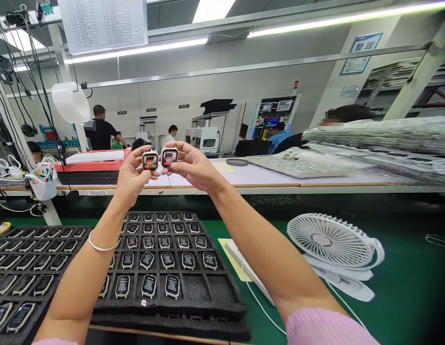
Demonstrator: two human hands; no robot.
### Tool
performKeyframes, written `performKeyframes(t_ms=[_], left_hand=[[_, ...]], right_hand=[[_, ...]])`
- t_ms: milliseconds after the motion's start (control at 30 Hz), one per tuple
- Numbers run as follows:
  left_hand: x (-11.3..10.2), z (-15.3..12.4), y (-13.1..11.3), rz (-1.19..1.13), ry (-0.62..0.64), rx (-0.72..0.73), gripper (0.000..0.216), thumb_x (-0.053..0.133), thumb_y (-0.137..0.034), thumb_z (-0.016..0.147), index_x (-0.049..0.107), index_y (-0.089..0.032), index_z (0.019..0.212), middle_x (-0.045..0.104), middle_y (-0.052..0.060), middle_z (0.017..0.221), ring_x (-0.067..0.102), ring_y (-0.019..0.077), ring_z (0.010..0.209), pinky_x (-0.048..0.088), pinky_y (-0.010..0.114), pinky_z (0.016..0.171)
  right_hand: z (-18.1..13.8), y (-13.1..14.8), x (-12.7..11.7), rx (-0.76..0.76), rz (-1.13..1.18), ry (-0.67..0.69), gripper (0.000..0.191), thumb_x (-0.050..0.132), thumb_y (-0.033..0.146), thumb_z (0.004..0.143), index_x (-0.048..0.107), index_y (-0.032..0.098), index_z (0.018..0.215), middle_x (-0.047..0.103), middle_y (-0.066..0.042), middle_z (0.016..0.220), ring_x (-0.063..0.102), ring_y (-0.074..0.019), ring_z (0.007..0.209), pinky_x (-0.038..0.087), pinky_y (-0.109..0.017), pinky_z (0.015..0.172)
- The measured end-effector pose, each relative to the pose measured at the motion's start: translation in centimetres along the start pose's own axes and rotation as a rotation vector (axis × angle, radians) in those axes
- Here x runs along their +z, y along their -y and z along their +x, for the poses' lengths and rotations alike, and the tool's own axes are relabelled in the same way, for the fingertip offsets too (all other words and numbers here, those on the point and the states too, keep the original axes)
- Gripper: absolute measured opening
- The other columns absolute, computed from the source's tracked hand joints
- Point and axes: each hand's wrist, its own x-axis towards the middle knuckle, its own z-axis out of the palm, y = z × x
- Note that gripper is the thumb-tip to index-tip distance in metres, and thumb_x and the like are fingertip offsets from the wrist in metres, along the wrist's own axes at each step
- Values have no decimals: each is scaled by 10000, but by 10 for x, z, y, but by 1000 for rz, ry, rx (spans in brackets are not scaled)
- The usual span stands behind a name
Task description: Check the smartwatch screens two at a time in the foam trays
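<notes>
My left hand (133,173) pinches a small white-rimmed smartwatch body (150,160) by its edges, and my right hand (195,165) pinches a matching one (169,156). I hold both up side by side, nearly touching, with their lit screens towards me. Below my arms lies a black foam tray (193,288) holding rows of watch bodies with dark screens, and some of its slots show no watch. A second foam tray (39,258) of similar watches sits to its left. A thin bracelet (103,247) circles my left wrist.
A white desk fan (328,244) and a white cable stand on the green mat (405,287) to the right. Beyond lie a red-topped stack (93,160) and plastic-wrapped sheets (380,134). Several people work at the benches and machines behind.
</notes>
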Motion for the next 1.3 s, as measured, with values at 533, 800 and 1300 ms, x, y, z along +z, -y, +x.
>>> performKeyframes(t_ms=[533,800,1300], left_hand=[[-1,-72,33,-17,-23,-192,519,780,-216,700,595,-211,1185,700,22,944,682,110,642,583,241,623],[-9,-144,66,-42,-80,-525,522,756,-212,706,566,-170,1191,692,42,997,686,97,617,586,237,615],[-9,-158,90,-5,-138,-594,463,743,-241,726,586,-167,1155,691,19,931,665,82,568,549,206,549]], right_hand=[[-69,-49,25,162,225,-114,481,676,118,720,546,242,1166,704,-5,983,697,-123,725,557,-275,721],[-133,-107,49,407,384,-220,406,669,120,743,585,221,1127,699,10,871,695,-134,700,555,-290,695],[-147,-133,44,490,431,-223,356,724,212,793,585,227,1120,700,12,865,702,-132,693,544,-292,700]])
